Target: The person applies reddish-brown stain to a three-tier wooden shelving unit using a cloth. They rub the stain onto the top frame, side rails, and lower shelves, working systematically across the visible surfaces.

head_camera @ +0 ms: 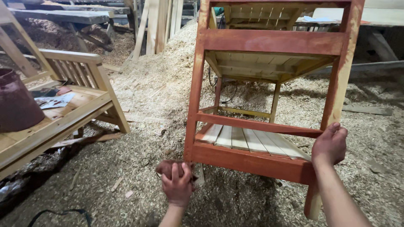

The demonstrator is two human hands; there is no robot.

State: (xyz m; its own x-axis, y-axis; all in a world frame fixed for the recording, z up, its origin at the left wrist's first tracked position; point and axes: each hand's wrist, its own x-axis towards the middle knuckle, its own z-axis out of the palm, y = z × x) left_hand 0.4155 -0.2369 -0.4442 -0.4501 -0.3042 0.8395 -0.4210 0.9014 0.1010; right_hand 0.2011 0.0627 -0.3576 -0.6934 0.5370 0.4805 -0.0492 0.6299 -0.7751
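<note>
A wooden chair frame [269,42], partly stained red-brown, lies tipped with its slatted panels facing me. My left hand [178,185] is shut on a stain-soaked rag [168,167], held just below the frame's lower left corner. My right hand [330,145] grips the red leg [336,96] at the frame's right side, where the thin crossbar meets it. The lower rail [252,162] is stained red. The inner slats [248,141] are still bare pale wood.
Wood shavings [160,84] cover the floor in heaps. An unstained wooden bench [63,113] stands at left, with a dark red bucket [17,105] and papers on it. Planks [162,21] lean at the back. A black cable [63,214] lies at lower left.
</note>
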